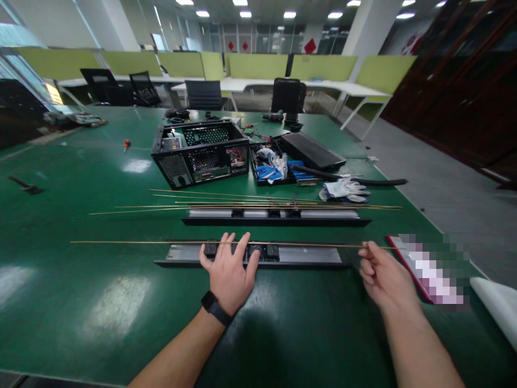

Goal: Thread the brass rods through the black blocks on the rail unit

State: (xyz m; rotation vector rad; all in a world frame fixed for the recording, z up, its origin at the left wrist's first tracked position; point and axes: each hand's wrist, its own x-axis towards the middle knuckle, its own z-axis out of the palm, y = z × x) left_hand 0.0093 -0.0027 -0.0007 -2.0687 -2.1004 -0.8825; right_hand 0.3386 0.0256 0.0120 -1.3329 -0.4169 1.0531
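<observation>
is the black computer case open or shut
Open: the computer case has no panel on top, and the perforated wall inside shows.

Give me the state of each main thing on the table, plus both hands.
Left hand: fingers spread, over the near rail
Right hand: pinching the thin rod
Thin rod: held lengthwise over the near rail
Near rail: lying flat
Far rail: lying behind, partly covered by other rods
Computer case: open on top
Watch: strapped on, screen dark
</observation>
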